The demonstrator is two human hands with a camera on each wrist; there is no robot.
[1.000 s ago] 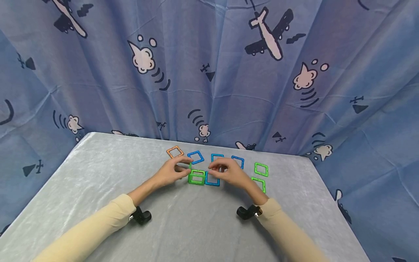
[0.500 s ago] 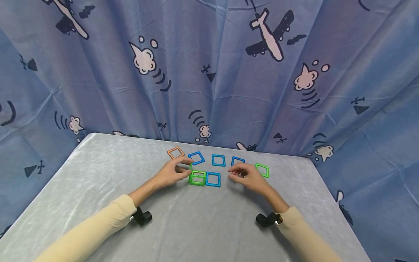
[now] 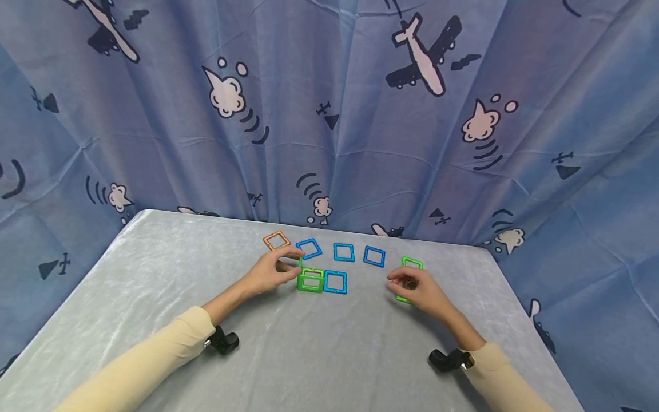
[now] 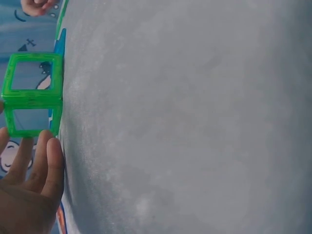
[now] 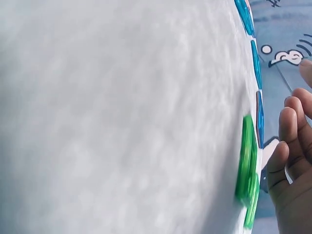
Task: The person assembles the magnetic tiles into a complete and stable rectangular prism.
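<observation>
Displacement noted: right hand (image 3: 419,289) has been shifted from the blue tile (image 3: 336,291) to the nearer green tile (image 3: 403,299), fingers loosely curved, nothing seen held; blue tile is judged placed, with attention turned onward. Green structure (image 4: 32,99), just left of blue tile, is lightly held by curved fingers of the left hand (image 3: 269,271). No brands, labels or writing legible

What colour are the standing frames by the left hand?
The standing frames are green, clearest in the left wrist view.
</observation>
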